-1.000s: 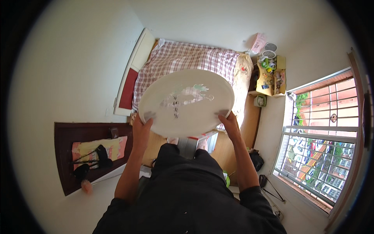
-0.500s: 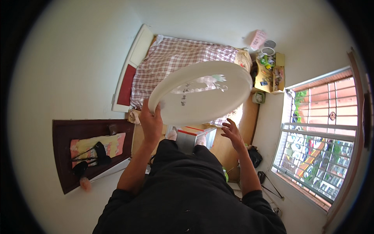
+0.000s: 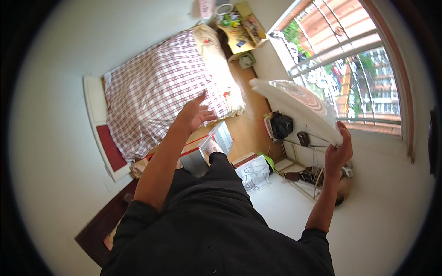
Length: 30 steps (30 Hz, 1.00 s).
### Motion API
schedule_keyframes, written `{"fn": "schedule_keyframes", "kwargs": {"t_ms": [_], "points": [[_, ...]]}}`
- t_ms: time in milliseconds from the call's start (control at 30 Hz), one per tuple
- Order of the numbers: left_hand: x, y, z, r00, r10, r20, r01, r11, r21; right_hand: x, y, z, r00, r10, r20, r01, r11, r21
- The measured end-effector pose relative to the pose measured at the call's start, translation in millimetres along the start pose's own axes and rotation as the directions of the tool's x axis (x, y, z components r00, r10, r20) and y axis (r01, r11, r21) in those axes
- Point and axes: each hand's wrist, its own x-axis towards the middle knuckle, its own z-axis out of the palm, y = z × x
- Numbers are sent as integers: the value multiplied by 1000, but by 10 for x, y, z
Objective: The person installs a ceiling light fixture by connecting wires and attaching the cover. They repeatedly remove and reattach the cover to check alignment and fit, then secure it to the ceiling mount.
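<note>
My right hand [image 3: 338, 149] grips the rim of a wide, round, white lamp cover [image 3: 298, 102]. The cover hangs out to the right, tilted nearly edge-on, its far end pointing up and left. Swirling pattern or reflection shows on its shiny upper face. My left hand [image 3: 193, 115] is raised in front of the bed, holding nothing, its fingers apart. Below, my legs stand on a grey and red stepladder [image 3: 223, 137], partly hidden by my left forearm.
A bed [image 3: 152, 78] with a checked cover lies ahead left. Beyond it are a cluttered desk [image 3: 237, 39] and a small bin [image 3: 247, 60]. A barred window [image 3: 382, 69] is at right. A black bag [image 3: 282, 125] and metal rack [image 3: 301, 191] stand below it.
The lamp cover has passed from my left hand to my right and swung out to the right. My left hand has let go. The view has turned toward the window.
</note>
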Motion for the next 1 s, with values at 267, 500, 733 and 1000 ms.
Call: {"fn": "schedule_keyframes", "kwargs": {"t_ms": [267,500,733,1000], "points": [[154,-682,1521,918,-152,367,289,889,-356,-426,-391,-102,928,-277,251,338,906,-253],[521,-1060,1375,918,-169,358,260,939,-225,-558,-892,-205,750,-220,624,236,970,58],[513,-1129,1346,854,0,520,115,975,-188,535,-523,-367,956,294,-3,-291,947,-138],[387,-1126,1332,794,8,608,12,1000,-28,463,-416,-272,909,390,-150,-409,904,-123]]}}
